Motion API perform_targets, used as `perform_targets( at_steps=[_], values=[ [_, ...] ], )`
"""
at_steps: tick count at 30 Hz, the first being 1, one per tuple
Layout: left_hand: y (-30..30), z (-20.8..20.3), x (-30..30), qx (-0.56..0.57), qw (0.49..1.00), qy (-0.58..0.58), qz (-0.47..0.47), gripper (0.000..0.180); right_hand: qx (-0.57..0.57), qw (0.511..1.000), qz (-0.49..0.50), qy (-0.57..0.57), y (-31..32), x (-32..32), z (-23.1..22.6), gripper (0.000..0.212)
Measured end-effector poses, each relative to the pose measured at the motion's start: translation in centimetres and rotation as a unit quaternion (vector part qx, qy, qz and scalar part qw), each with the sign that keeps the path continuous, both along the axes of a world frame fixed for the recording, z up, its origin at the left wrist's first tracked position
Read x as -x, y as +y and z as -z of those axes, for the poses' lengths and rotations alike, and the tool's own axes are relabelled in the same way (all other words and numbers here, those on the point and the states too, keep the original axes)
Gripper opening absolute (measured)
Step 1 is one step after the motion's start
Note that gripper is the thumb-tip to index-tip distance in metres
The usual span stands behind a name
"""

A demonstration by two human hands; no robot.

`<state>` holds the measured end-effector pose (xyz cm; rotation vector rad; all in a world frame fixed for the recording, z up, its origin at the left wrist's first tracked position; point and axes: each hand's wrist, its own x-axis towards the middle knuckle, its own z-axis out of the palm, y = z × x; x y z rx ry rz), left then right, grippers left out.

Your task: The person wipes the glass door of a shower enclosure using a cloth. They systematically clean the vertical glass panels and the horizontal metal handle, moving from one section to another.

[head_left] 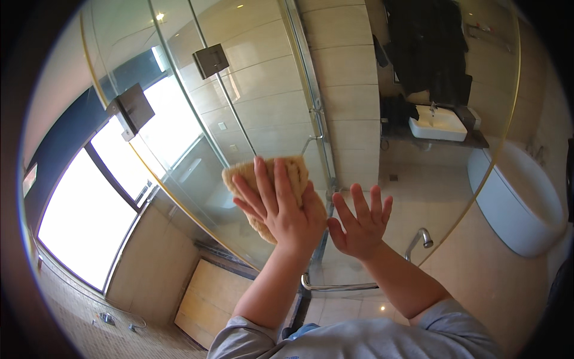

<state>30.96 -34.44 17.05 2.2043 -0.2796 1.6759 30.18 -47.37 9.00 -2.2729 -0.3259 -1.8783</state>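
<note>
Grey shirt point(359, 341): right up front along the lower edge, short sleeves, both bare forearms reaching out!
Glass panel point(353, 143): sweeping across the view, gold along its edges, bathroom showing clean through.
White bathtub point(520, 203): rounded, over at the far right.
Dark table point(478, 142): carrying a white basin point(439, 125), beyond the glass.
Tan cloth point(297, 171): centre stage, fluffy and bunched, under the left palm, up against the glass by the look of it.
Left hand point(284, 218): laid flat on that cloth, fingers spread!
Right hand point(362, 230): just beside it, empty, fingers fanned; glass contact, cannot tell.
</note>
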Motion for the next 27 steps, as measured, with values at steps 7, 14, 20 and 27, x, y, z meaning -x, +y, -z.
perform_targets(
  at_steps=[7, 14, 20, 27],
  values=[
    [1.0, 5.3, -0.5, -0.042, 0.999, -0.034, -0.007, 0.078, -0.108, 0.992, -0.043, 0.057, -4.2, 3.6, 2.0, 0.052],
    [-0.3, 14.1, 0.7, -0.041, 0.999, 0.004, -0.015, 0.070, -0.052, 0.997, 0.055, 0.008, -8.8, 1.6, 4.8, 0.056],
    [-2.0, 8.1, 0.9, -0.046, 0.999, -0.008, 0.018, 0.061, -0.046, 0.997, 0.061, -0.023, -8.6, 0.7, 4.8, 0.055],
    [-6.0, -0.2, 1.6, -0.120, 0.990, -0.026, 0.064, 0.057, -0.035, 0.996, 0.077, -0.016, -9.2, 1.2, 5.0, 0.057]
  ],
)
